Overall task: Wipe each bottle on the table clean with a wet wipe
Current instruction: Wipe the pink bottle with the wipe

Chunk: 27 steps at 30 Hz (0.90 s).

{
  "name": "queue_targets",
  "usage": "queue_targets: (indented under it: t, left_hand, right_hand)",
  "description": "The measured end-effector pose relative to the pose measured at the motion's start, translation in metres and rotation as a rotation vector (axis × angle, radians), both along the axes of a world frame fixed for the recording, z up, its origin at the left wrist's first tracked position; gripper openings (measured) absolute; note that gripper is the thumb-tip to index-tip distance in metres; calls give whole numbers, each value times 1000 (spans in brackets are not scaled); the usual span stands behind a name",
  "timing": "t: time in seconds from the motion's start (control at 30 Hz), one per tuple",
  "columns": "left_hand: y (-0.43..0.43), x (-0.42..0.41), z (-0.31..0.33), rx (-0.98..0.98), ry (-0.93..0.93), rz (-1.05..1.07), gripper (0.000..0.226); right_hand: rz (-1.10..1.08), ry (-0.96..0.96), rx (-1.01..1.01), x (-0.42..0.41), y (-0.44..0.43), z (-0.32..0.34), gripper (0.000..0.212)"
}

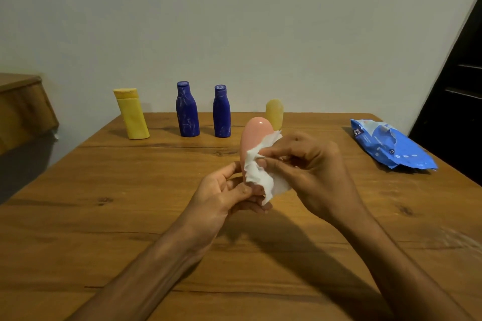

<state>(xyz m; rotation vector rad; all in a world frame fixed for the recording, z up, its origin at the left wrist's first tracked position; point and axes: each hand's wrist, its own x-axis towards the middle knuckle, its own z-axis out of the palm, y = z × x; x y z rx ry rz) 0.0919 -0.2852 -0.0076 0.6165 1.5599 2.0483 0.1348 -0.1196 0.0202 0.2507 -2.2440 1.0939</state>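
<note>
pink bottle (254,135): held upright above the table (130,216), in front of the row of other bottles; rounded end up; upper part bare and glossy; lower part hidden by the wipe and the fingers
wet wipe (260,172): white and crumpled; pressed against the right side and lower half of the pink bottle; one corner sticks up near the bottle's shoulder, another hangs below over the left hand's fingers
left hand (229,195): palm turned up; fingers and thumb curled round the lower end of the pink bottle, gripping it
right hand (310,164): fingers bent, thumb and fingertips pinching the wet wipe and holding it against the bottle's side
yellow bottle (133,114): stands at the far left of the row near the table's far edge; appears to lean left in the wide-angle view; wide flat cap on top
taller blue bottle (187,112): upright, just right of the yellow bottle; pale scribbled marks on its body
shorter blue bottle (221,113): upright, beside the taller one, apart from it; faint pale marks low down
small yellow bottle (275,112): stands behind the pink bottle, partly hidden by it; rounded top showing
pack of wipes (388,146): blue, crinkled, lying flat on the table's right side, well apart from the hands; its flap looks lifted
wall (234,21): plain and pale, behind the table
</note>
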Motion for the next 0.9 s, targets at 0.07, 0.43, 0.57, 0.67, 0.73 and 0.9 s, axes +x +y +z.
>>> queue_targets:
  t: [0.07,0.43,0.57,0.67,0.73,0.9]
  left_hand:
    - [0,0,0,-25,37,6,55]
    - [3,4,-5,-148,239,118,30]
    - [6,5,-7,-180,270,105,30]
    - [5,3,-9,-200,272,148,32]
    - [4,2,-11,-206,270,173,34]
    - [5,5,-11,-181,313,130,30]
  right_hand:
    - [-23,30,43,-1,-1,0,16]
    - [-54,149,224,-1,-9,-6,21]
    - [-176,249,207,-2,-8,-5,21]
    - [-87,133,282,1,-13,-4,24]
    - [-75,90,336,1,-16,-6,28]
    - [-153,215,268,-1,-13,-7,19]
